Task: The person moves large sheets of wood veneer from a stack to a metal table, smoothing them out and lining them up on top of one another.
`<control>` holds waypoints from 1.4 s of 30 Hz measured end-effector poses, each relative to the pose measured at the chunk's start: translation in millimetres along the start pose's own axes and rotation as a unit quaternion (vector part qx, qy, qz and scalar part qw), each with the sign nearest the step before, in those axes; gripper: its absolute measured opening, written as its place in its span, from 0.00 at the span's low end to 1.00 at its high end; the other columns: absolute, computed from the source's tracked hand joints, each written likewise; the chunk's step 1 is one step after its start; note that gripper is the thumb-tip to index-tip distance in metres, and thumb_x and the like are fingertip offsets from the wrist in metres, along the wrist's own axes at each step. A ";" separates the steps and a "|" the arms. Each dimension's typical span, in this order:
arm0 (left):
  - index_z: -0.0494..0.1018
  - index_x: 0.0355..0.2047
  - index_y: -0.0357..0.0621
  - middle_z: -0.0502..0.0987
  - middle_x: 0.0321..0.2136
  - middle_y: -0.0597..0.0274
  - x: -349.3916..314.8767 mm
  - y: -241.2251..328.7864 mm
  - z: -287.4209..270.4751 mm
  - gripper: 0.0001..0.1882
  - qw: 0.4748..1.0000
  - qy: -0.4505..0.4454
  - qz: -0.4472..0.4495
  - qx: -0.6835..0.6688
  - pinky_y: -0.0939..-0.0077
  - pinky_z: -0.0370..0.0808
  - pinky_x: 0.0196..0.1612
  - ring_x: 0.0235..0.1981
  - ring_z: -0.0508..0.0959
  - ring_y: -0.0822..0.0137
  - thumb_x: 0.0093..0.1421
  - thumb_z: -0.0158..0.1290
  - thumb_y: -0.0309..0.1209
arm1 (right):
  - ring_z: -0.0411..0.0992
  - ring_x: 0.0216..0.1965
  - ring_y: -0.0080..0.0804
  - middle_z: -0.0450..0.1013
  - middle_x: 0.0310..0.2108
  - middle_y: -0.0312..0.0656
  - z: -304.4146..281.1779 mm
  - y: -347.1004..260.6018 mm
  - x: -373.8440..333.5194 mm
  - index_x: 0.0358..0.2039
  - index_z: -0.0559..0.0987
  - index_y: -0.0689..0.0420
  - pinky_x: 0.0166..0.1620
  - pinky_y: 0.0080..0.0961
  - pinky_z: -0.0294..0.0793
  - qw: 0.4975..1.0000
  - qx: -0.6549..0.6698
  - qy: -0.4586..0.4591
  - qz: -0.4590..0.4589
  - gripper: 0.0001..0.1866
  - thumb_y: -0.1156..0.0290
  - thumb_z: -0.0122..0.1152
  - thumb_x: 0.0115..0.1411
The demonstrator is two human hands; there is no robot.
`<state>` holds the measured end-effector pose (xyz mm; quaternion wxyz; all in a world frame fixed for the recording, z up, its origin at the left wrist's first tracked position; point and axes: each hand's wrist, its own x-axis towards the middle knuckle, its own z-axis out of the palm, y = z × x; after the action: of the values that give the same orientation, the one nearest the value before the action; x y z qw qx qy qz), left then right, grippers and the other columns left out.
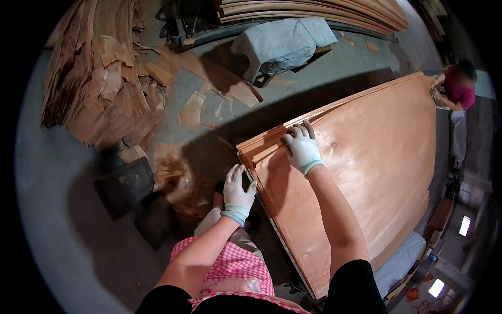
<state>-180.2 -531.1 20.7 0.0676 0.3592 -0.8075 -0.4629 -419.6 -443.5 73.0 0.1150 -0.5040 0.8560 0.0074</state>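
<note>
A tall stack of large, thin reddish-brown wood veneer sheets lies in front of me and to my right. My right hand, in a white glove with grey fingertips, rests on the top sheet near its far left edge, fingers spread. Close to the stack's left corner is my left hand, gloved the same way. Its fingers are bent a little and its thumb stands apart, with nothing visible between them. Whether the left fingertips touch the sheet edges I cannot tell. Some edges at that corner sit unevenly.
A heap of torn veneer lies at the far left, with scraps across the floor. Beyond the stack stands a cloth-covered object, behind it more stacked boards. A person in a magenta top is at the stack's far right corner.
</note>
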 end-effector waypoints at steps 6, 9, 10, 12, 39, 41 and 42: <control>0.63 0.62 0.41 0.65 0.60 0.44 3.6 19.7 -7.1 0.40 0.999 0.015 0.028 0.008 0.56 0.65 0.63 0.60 0.67 0.45 0.51 0.65 0.36 | 0.65 0.61 0.39 0.72 0.55 0.40 8.4 12.1 -19.5 0.45 0.79 0.50 0.71 0.45 0.48 0.996 0.029 0.072 -0.050 0.16 0.72 0.59 0.54; 0.61 0.63 0.40 0.65 0.60 0.44 7.2 18.6 -4.7 0.41 0.999 0.015 0.041 -0.005 0.56 0.65 0.63 0.60 0.66 0.45 0.51 0.65 0.38 | 0.65 0.61 0.38 0.72 0.55 0.40 13.5 15.3 -27.5 0.47 0.78 0.50 0.70 0.45 0.52 0.993 0.041 0.094 -0.060 0.18 0.73 0.58 0.54; 0.61 0.63 0.39 0.65 0.60 0.44 7.9 17.8 -4.0 0.41 0.999 0.016 0.042 -0.003 0.56 0.65 0.63 0.60 0.66 0.45 0.51 0.65 0.38 | 0.65 0.61 0.38 0.72 0.55 0.40 15.5 16.2 -30.3 0.48 0.78 0.50 0.69 0.44 0.54 0.992 0.044 0.101 -0.062 0.18 0.73 0.58 0.54; 0.61 0.63 0.38 0.65 0.60 0.44 8.7 16.2 -2.2 0.42 0.999 0.017 0.044 0.002 0.56 0.65 0.63 0.60 0.66 0.45 0.52 0.65 0.39 | 0.65 0.61 0.39 0.72 0.56 0.40 17.3 16.6 -36.1 0.49 0.78 0.49 0.69 0.44 0.55 0.991 0.046 0.108 -0.055 0.20 0.73 0.59 0.54; 0.57 0.65 0.37 0.66 0.57 0.39 8.5 11.2 13.2 0.46 1.000 -0.022 0.009 -0.001 0.59 0.66 0.63 0.59 0.67 0.44 0.50 0.68 0.37 | 0.66 0.60 0.38 0.71 0.56 0.39 31.4 6.0 -53.2 0.48 0.77 0.49 0.69 0.44 0.55 0.986 0.021 0.160 -0.031 0.17 0.73 0.57 0.56; 0.57 0.65 0.37 0.66 0.58 0.40 8.3 11.8 11.7 0.46 1.000 -0.024 0.001 -0.006 0.59 0.66 0.63 0.59 0.67 0.44 0.50 0.67 0.37 | 0.66 0.60 0.37 0.72 0.54 0.38 33.4 4.4 -52.4 0.47 0.77 0.49 0.69 0.44 0.54 0.987 0.022 0.159 -0.025 0.17 0.73 0.57 0.56; 0.57 0.65 0.37 0.66 0.58 0.40 8.2 13.5 10.6 0.46 1.000 -0.026 -0.003 -0.008 0.59 0.65 0.63 0.59 0.67 0.44 0.50 0.67 0.38 | 0.66 0.60 0.37 0.73 0.53 0.37 35.1 3.8 -52.9 0.46 0.78 0.50 0.69 0.44 0.54 0.987 0.026 0.159 -0.019 0.16 0.73 0.57 0.56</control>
<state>-197.8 -524.8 23.7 0.0481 0.3490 -0.8041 -0.4788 -391.6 -391.6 49.3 -0.0090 -0.5115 0.8537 -0.0974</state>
